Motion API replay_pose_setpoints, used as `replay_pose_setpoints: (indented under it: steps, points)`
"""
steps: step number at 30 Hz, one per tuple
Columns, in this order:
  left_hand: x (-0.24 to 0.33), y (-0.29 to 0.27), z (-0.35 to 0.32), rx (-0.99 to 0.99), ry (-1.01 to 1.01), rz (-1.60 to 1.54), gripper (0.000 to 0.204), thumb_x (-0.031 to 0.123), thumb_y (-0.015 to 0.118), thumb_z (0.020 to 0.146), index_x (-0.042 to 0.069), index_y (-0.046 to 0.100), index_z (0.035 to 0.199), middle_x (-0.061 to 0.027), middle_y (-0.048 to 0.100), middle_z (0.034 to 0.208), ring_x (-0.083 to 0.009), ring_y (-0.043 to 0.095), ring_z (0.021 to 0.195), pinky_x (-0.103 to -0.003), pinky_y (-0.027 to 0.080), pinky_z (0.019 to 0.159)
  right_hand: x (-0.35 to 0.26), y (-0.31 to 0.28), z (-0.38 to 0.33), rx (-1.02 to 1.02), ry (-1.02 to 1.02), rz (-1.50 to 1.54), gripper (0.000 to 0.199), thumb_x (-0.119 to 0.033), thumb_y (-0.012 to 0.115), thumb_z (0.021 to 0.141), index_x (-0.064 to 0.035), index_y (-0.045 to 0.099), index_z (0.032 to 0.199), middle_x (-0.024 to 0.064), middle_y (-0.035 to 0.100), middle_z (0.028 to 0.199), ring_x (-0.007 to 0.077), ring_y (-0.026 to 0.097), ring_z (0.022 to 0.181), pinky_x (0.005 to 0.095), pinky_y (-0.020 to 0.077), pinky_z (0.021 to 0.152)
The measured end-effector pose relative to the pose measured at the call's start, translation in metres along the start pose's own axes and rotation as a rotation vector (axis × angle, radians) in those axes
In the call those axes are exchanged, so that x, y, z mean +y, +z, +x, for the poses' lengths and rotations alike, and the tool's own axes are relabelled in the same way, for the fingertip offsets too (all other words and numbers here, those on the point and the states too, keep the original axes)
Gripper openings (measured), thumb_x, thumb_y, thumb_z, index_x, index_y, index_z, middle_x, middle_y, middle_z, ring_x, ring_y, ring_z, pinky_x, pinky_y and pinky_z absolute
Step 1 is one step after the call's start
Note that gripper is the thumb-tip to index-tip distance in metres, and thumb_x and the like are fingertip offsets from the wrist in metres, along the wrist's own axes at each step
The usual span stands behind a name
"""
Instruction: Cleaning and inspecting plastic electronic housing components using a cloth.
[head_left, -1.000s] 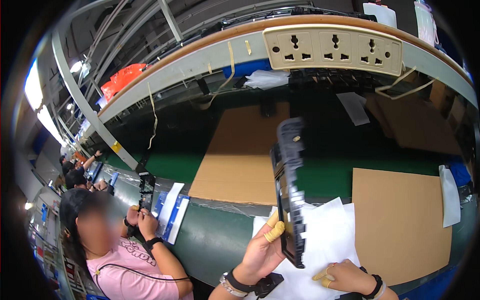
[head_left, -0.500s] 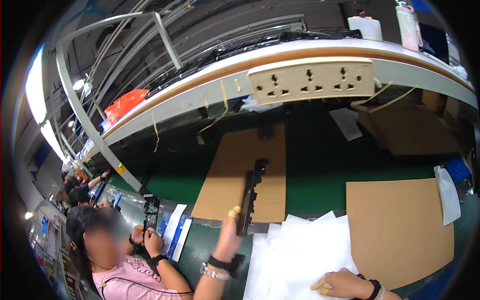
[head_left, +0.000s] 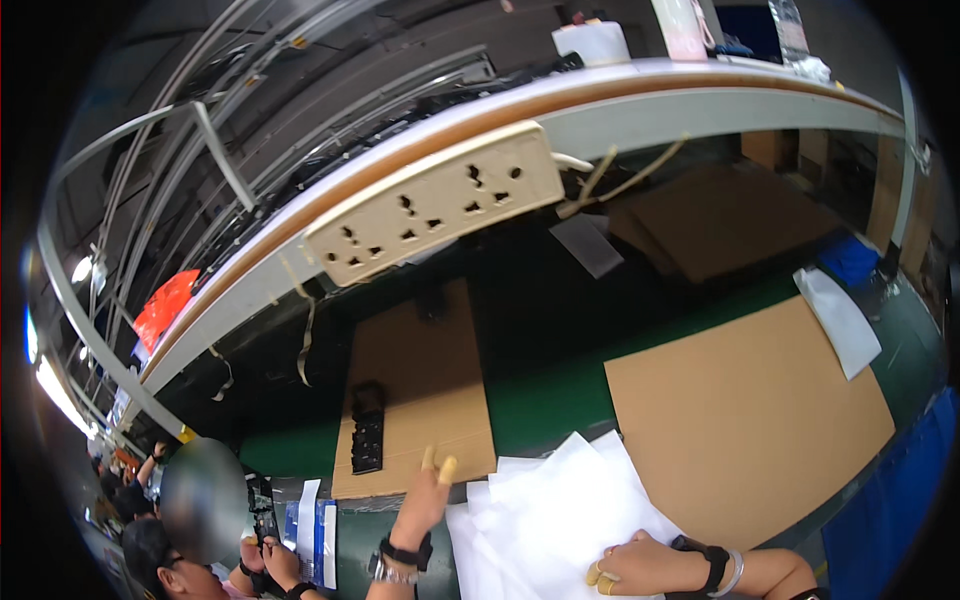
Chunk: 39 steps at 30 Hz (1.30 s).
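Observation:
My left hand [head_left: 425, 495] is over the near edge of a cardboard sheet [head_left: 430, 400]. Yellow finger cots cover its stretched fingertips, and nothing is in it. A long black plastic part [head_left: 367, 440] with cutouts lies on that cardboard, left of the hand and apart from it. Farther back on the same sheet is a small dark item [head_left: 432, 305], too shaded to make out. My right hand [head_left: 640, 566] rests low on a stack of white sheets [head_left: 550, 505], its cot-covered fingers curled and closed. Whatever those fingers may pinch is hidden.
A second cardboard sheet [head_left: 750, 420] lies to the right, with a white strip [head_left: 840, 320] on its corner. A shelf carrying a power strip [head_left: 440, 205] crosses above the bench. At lower left a co-worker's hands [head_left: 268, 555] hold a black part near blue-and-white packets [head_left: 315, 535].
The black plastic part, held in my left hand before, now lies on the cardboard, released. My left hand's fingers have opened. The view has turned to the right; my right hand stays at the white sheets.

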<state>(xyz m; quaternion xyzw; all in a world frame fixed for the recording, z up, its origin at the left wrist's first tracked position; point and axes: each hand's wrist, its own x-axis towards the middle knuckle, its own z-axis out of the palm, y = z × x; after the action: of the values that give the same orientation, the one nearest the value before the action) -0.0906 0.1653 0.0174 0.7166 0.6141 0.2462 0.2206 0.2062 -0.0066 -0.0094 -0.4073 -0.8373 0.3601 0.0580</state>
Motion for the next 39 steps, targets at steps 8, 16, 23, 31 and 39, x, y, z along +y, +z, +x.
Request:
replay_pose_setpoints:
  steps: [8, 16, 23, 31, 39]
  points:
    - [-0.017, 0.012, -0.102, -0.301, -0.203, -0.236, 0.063, 0.043, 0.048, 0.088, -0.005, 0.036, 0.127, -0.0272, 0.044, 0.119, -0.0379, 0.044, 0.110, -0.041, 0.038, 0.090, -0.019, -0.001, 0.000, 0.169, -0.027, -0.092, 0.022, -0.018, 0.050, 0.078, -0.0095, 0.061, 0.096, 0.0142, 0.058, 0.078, 0.0309, 0.057, 0.078, 0.0485, 0.0362, 0.078]
    - [0.096, 0.021, -0.139, 0.039, 0.647, 0.516, 0.041, 0.016, 0.060, 0.082, 0.006, 0.045, 0.119, -0.0121, 0.054, 0.109, -0.0265, 0.053, 0.101, -0.038, 0.042, 0.086, 0.000, 0.028, 0.008, 0.119, -0.013, -0.134, 0.025, -0.020, 0.049, 0.083, -0.0072, 0.056, 0.103, 0.0186, 0.057, 0.099, 0.0293, 0.056, 0.095, 0.0670, 0.0213, 0.090]
    - [0.088, 0.064, -0.113, -0.522, 0.597, 0.368, 0.031, 0.024, 0.057, 0.078, 0.001, 0.057, 0.098, -0.0177, 0.061, 0.079, -0.0322, 0.057, 0.079, -0.040, 0.046, 0.070, -0.024, -0.017, -0.022, 0.145, -0.123, -0.106, 0.026, -0.019, 0.050, 0.080, -0.0065, 0.056, 0.102, 0.0158, 0.056, 0.085, 0.0314, 0.055, 0.083, 0.0476, 0.0366, 0.082]
    - [0.094, 0.072, -0.085, -0.322, 0.704, 0.370, 0.056, 0.029, 0.056, 0.074, 0.000, 0.044, 0.120, -0.0184, 0.059, 0.065, -0.0327, 0.058, 0.064, -0.043, 0.048, 0.056, -0.015, -0.112, -0.063, 0.214, -0.002, 0.084, 0.024, -0.024, 0.056, 0.082, -0.0033, 0.053, 0.093, 0.0146, 0.056, 0.093, 0.0284, 0.055, 0.092, 0.0410, 0.0413, 0.083]
    - [0.045, 0.027, -0.107, -0.102, 0.581, 0.544, 0.044, 0.025, 0.054, 0.075, 0.001, 0.048, 0.112, -0.0177, 0.060, 0.067, -0.0320, 0.059, 0.065, -0.041, 0.048, 0.057, -0.096, -0.314, -0.066, 1.513, -0.433, 0.069, 0.030, -0.014, 0.069, 0.076, -0.0062, 0.047, 0.095, 0.0013, 0.050, 0.080, 0.0075, 0.051, 0.068, 0.0223, 0.0449, 0.062]
